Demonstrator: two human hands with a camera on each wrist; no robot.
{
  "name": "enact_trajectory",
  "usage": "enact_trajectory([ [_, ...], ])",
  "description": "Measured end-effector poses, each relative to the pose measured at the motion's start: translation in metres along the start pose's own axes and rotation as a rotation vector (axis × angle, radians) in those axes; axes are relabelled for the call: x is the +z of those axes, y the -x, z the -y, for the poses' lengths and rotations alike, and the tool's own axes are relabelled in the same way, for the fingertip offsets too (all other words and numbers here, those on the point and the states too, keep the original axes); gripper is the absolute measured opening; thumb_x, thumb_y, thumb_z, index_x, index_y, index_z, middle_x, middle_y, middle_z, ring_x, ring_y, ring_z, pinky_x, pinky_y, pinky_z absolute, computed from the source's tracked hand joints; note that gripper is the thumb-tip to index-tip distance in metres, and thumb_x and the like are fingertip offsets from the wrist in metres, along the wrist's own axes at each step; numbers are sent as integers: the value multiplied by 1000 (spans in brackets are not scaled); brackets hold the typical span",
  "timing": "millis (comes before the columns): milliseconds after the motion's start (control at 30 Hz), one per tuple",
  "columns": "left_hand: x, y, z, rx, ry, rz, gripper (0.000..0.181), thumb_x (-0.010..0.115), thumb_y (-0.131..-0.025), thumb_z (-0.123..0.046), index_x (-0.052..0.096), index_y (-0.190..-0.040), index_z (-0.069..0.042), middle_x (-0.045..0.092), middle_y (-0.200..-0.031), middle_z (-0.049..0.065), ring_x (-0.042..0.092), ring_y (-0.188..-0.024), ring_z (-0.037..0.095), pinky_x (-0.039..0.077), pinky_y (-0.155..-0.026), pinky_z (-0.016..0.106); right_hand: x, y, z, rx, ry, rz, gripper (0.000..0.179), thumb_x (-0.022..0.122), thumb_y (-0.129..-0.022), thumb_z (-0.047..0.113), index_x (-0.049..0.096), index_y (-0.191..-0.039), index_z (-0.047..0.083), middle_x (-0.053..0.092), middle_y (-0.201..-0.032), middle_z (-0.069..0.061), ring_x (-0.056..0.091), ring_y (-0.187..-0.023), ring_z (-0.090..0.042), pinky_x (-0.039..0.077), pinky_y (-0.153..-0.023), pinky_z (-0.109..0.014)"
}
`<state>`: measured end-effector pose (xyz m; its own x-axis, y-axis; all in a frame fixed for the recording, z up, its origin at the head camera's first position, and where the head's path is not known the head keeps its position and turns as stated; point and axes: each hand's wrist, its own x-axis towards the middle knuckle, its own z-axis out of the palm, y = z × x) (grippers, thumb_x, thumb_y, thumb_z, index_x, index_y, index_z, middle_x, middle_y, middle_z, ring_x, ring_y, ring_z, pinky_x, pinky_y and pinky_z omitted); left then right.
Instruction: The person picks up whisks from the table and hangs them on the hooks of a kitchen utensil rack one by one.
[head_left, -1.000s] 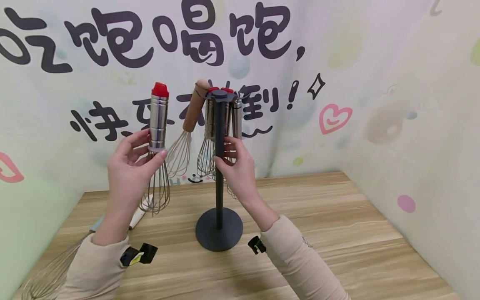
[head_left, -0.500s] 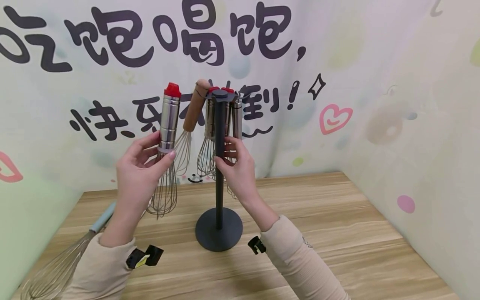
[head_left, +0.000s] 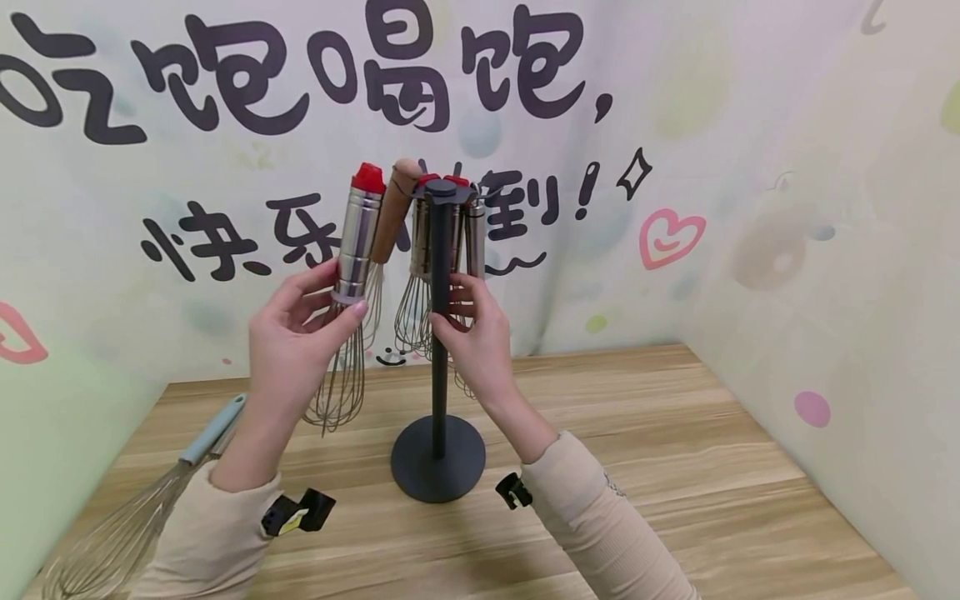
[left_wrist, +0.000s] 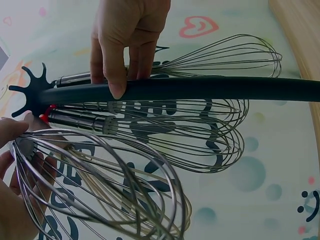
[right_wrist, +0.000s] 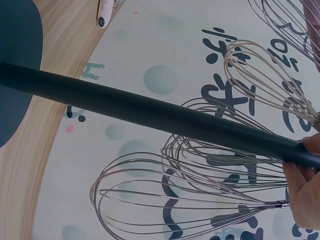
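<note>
My left hand (head_left: pixel 296 346) pinches a whisk (head_left: pixel 358 237) just where its steel handle meets the wires. That whisk stands upright, red cap on top, left of a black stand (head_left: pixel 438 367). Thumb and fingers of my right hand (head_left: pixel 477 333) grip the stand's post. From the stand's hooked top hangs a wooden-handled whisk (head_left: pixel 393 212), tilted and partly behind the held one. Several steel whisks (left_wrist: pixel 82 122) also hang there, partly hidden by the post and my right hand in the head view.
On the table (head_left: pixel 600 467) at left lies a large whisk with a pale blue handle (head_left: pixel 213 429). Another handle beside it is mostly hidden by my left forearm. A printed wall (head_left: pixel 570 275) rises behind the table, and the stand's round base (head_left: pixel 438 479) sits mid-table.
My left hand has carried the red-capped whisk rightward, closer to the stand, so it now overlaps the wooden-handled one. More of the blue handle shows. My right hand has stayed on the post.
</note>
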<state>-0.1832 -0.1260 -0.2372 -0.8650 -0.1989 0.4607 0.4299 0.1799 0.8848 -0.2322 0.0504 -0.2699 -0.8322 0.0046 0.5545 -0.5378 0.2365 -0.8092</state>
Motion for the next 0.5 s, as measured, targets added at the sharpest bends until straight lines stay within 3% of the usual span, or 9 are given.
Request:
enact_trajectory([
  [500,4,0,0,7,-11,28,49,70,-85,-11,57,-132,-17,58,-129,2,59,-103,9,50,-88,9,-1,0,1,4,-3,2,44,66,-84,-2,54,-125,4,62,-108,-18,66,-95,-29,59,-83,-34],
])
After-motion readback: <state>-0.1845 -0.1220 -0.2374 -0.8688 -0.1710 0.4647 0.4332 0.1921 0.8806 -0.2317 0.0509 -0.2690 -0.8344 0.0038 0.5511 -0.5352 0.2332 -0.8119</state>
